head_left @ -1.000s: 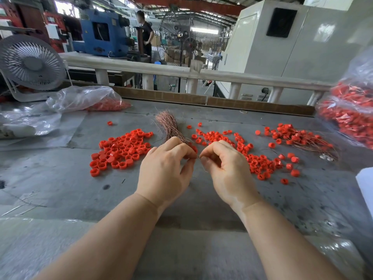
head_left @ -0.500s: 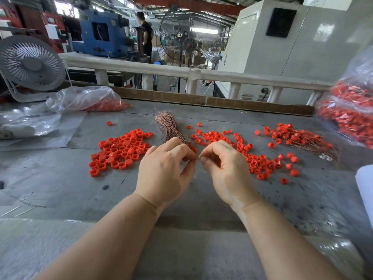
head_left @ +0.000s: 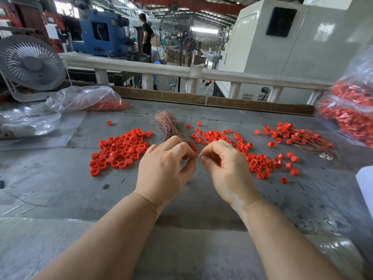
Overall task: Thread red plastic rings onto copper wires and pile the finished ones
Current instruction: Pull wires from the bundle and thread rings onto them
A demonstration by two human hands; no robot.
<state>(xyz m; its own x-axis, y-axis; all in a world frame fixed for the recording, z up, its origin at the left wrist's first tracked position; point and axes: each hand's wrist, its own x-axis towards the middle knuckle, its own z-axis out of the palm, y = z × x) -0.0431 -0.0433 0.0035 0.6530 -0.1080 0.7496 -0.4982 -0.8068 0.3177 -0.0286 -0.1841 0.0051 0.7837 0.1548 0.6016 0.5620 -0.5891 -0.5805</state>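
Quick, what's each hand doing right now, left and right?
Left hand: fingers curled, pinching a red ring.
Right hand: fingers curled, pinching a thin copper wire at the fingertips.

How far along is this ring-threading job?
Done: a pile of threaded rings lies at the far right, with more in the clear bag. In hand: the left hand pinches a red ring and the right hand pinches a thin wire. Left: the copper wire bundle and two spreads of loose rings, so plenty remains.
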